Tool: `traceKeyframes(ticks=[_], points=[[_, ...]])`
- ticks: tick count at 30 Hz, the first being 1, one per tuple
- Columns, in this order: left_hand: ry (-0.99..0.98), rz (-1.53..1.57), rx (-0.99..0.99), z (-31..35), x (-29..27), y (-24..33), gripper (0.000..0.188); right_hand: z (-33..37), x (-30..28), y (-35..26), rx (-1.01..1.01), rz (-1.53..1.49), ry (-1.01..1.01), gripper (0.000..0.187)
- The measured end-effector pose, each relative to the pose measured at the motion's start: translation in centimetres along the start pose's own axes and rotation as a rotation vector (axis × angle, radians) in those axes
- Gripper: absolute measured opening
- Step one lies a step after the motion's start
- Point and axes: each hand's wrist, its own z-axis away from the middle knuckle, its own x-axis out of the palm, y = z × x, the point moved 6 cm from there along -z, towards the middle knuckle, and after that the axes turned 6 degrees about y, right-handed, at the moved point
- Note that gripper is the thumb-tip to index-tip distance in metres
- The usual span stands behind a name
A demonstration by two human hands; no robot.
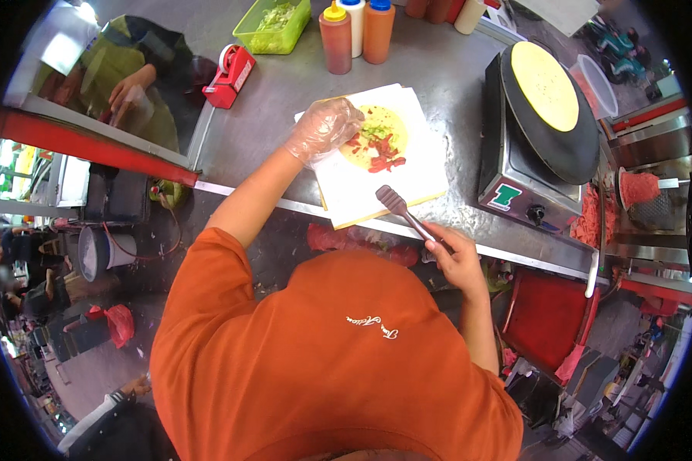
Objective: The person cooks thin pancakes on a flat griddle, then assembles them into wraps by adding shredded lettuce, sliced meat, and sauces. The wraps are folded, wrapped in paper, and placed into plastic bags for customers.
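A round yellow flatbread (396,137) lies on a stack of white paper sheets (419,184) on the metal counter. Shredded greens (374,132) and red strips of meat or sauce (384,163) are spread over its middle. My left hand (329,127), in a clear plastic glove, is at the flatbread's upper left edge. Its fingers are curled together; whatever they hold is hidden. Bare, my right hand (455,253) grips dark brown tongs (407,213) by the counter's front edge. The tongs' head points up and left, below the flatbread.
On the right, a black round griddle (569,154) bears another flatbread (544,84). Sauce bottles (337,42), a green tub of shredded greens (273,31) and a red tape dispenser (229,77) stand along the back. Shaved meat on a spit (638,188) is at far right.
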Motion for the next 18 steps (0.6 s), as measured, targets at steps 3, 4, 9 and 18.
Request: traceKeyframes(ticks=[3,4,9,18], points=[[-0.149,-0.154,0.045,-1.2,1.7,-0.3,0.027,1.8,-0.6,1.1,0.091,-0.039,0.050,0.036],[-0.196,-0.188,0.060,-1.2,2.1,-0.2,0.027,2.3,-0.9,1.7,0.159,-0.068,0.070,0.037],[-0.171,-0.343,0.220,-1.4,2.6,0.2,0.019,1.6,-2.1,1.9,0.048,0.033,0.312,0.036],[-0.115,-0.324,0.279,-1.7,2.3,0.1,0.020,-6.1,0.7,-3.3,-0.280,0.438,0.211,0.036]])
